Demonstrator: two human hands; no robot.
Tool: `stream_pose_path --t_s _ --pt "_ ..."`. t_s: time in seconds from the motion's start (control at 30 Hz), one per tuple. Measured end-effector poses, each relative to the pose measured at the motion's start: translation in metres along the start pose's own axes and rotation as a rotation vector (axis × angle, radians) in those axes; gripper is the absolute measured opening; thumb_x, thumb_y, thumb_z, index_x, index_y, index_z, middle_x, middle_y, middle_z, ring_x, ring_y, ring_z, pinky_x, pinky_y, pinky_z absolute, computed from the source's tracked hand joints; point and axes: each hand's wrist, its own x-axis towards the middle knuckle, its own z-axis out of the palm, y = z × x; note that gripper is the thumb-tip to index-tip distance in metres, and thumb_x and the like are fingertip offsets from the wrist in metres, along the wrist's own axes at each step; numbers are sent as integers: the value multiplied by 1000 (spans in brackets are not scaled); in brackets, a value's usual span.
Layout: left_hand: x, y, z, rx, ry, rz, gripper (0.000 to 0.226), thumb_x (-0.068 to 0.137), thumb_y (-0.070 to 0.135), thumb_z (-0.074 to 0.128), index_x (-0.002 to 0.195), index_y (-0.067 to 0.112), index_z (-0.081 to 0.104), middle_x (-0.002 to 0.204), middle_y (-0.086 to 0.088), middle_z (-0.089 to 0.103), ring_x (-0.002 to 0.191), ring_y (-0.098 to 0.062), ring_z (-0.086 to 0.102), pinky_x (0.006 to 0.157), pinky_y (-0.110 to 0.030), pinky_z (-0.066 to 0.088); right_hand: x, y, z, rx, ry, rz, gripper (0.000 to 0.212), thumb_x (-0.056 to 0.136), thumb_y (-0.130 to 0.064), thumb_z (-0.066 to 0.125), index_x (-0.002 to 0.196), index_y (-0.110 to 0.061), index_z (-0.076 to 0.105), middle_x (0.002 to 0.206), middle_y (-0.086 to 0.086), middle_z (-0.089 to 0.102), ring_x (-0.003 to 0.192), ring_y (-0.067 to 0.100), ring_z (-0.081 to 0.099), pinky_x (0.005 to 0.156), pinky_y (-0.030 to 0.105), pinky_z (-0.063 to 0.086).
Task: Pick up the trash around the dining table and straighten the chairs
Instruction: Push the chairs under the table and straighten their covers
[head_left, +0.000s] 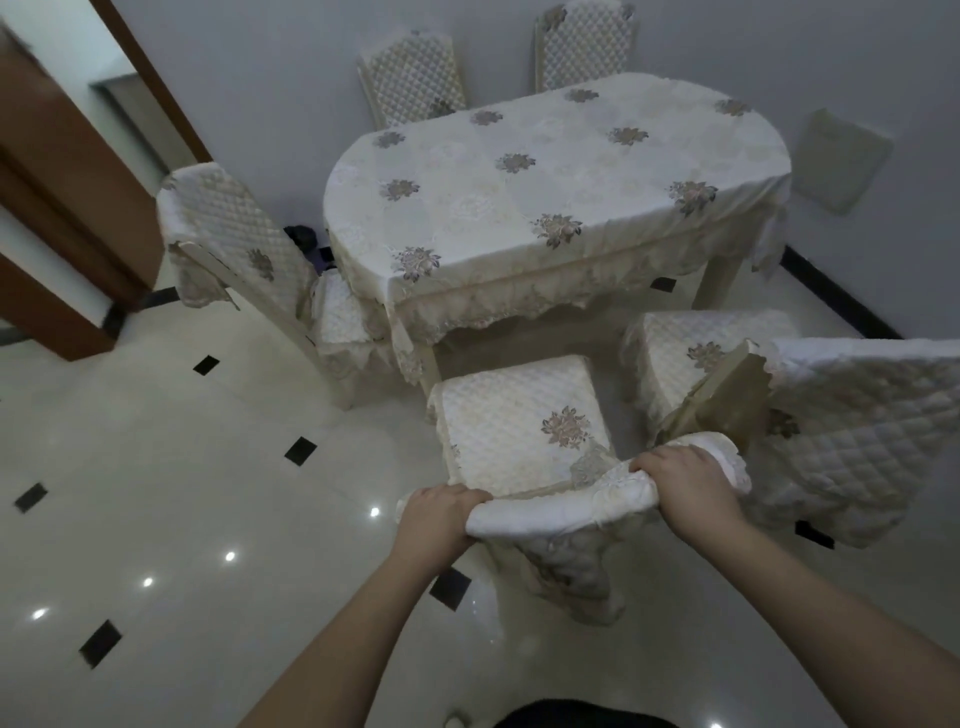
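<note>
At six o'clock in a head-worn view, the left hand (439, 512) and right hand (680, 480) are spread apart, each clamped on the top rail of a cream quilted-cover dining chair (524, 431), a grip that seems meant to steer it squarely toward the oval table under a cream floral tablecloth (545, 171) at twelve o'clock. At three o'clock a second quilted chair (852, 431) sits angled, probably awaiting straightening; no trash is visible on the glossy white tiled floor (182, 493).
</note>
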Motion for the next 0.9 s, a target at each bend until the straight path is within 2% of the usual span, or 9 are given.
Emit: stream_pose_path --t_s 0.1,0.23,0.37,0.43,0.57,0.7,0.9 --pt "20 -5 0 26 -58 -12 29 57 45 73 85 37 70 66 10 65 56 -15 61 51 -24 47 23 7 -3 -17 -10 8 22 80 -23 62 101 -28 69 95 0 65 97 22 58 90 33 36" --pt "49 -13 -3 37 -61 -15 40 64 58 49 88 35 71 72 7 68 61 -19 65 54 -29 51 53 13 -1 -84 2 28 19 81 -21 59 98 -26 68 90 1 63 92 24 58 86 34 37" --pt "78 -20 -9 24 -124 -74 42 70 54 50 100 34 70 92 4 71 83 -21 66 72 -33 52 79 15 0 -79 43 47 16 80 -16 59 92 -22 69 86 4 62 87 26 58 84 35 38" --pt "93 -27 -8 33 -155 -84 42 72 54 50 106 37 67 98 6 69 89 -20 64 76 -32 50 94 16 -1 -91 41 44 17 82 -17 58 94 -23 68 88 3 62 89 25 58 85 35 37" --pt "119 -35 -6 54 -146 -98 30 78 48 59 107 41 64 99 10 67 89 -17 63 75 -31 48 125 24 -9 -93 31 39 20 87 -21 53 101 -27 66 95 2 63 96 24 57 89 34 36" --pt "144 -38 -5 68 -86 -127 23 75 43 62 98 41 65 90 10 66 84 -16 63 66 -29 45 154 34 -17 -108 12 24 22 87 -18 54 104 -26 66 98 2 63 98 24 56 90 33 35" --pt "174 -46 -4 -9 -66 -100 34 74 35 69 108 34 66 96 4 67 88 -21 62 70 -33 46 191 48 -20 -65 26 18 21 83 -16 59 101 -23 69 95 5 65 95 28 58 89 37 37"
